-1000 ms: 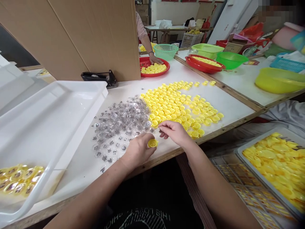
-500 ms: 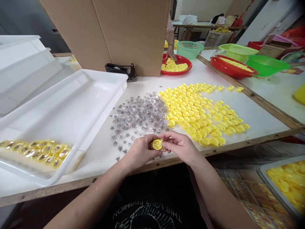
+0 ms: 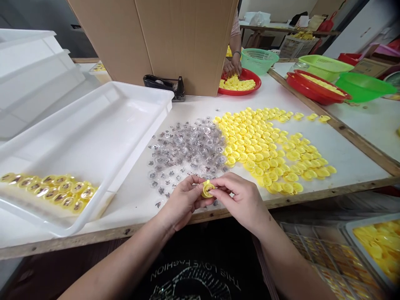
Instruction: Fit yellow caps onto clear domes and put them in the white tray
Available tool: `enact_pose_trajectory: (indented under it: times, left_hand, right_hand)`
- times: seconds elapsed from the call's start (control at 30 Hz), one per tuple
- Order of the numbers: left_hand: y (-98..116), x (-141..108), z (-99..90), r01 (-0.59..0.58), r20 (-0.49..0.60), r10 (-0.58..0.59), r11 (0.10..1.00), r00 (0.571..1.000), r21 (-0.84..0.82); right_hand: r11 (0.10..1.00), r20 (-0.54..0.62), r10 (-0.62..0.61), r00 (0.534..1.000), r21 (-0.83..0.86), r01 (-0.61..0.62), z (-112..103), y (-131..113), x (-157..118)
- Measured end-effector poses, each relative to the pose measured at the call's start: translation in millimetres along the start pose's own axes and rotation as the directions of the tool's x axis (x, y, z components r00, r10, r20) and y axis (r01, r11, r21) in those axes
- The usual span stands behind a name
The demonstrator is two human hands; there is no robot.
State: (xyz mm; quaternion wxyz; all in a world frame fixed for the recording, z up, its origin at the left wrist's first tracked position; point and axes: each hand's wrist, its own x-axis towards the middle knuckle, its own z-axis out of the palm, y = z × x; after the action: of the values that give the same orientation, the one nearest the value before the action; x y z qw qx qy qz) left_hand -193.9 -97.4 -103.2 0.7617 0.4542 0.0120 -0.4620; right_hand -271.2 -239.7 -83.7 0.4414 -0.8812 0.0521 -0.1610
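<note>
Over the table's front edge, my left hand (image 3: 181,201) pinches a small round yellow plastic piece (image 3: 206,184) between thumb and fingers. My right hand (image 3: 243,198) is closed against the same piece, thumb and fingertips at its face and rim. A dark print shows inside the piece; my right fingertips partly cover it. Just beyond my hands lies a heap of clear discs with dark prints (image 3: 190,146). To its right, many matching yellow pieces (image 3: 250,141) are spread out. At the left, a white tray (image 3: 137,125) holds rows of yellow pieces with dark prints.
A large cardboard box (image 3: 175,46) and a black tape dispenser (image 3: 165,85) stand at the back. Behind, a co-worker's hands (image 3: 233,66) reach into a red basin (image 3: 254,85). A wooden strip (image 3: 343,129) edges the table's right side. Another bin (image 3: 350,227) sits lower right.
My right fingers have moved onto the face of the yellow piece, where a dark print now shows. The view has shifted slightly. The co-worker now has two hands visible at the red basin.
</note>
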Motion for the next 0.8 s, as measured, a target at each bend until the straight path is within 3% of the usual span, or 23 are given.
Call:
enact_pose_trajectory:
  times: [0.2,0.53,0.67,0.8]
  left_hand:
    - [-8.3,1.8,-3.5,-0.020,0.043,0.021,0.999,0.999,-0.037]
    - [-11.9,3.8,-3.9,-0.151,0.042,0.151,0.988,0.988,-0.022]
    - [-11.6,3.8,-4.5,-0.115,0.064,0.113,0.993,0.992,0.028]
    - [-10.8,3.6,-8.5,-0.159,0.063,0.152,0.977,0.986,0.141]
  right_hand:
    - [0.999,-0.040,0.035,0.999,-0.026,-0.036,0.9,3.9,-1.9]
    - [0.965,-0.105,-0.136,0.985,-0.238,0.108,15.0,-10.7,-12.5]
    - [0.940,-0.102,-0.208,0.973,-0.296,0.170,17.8,-13.7,-12.1]
    - [0.958,-0.116,-0.186,0.976,-0.242,0.153,18.0,-12.8,-9.6]
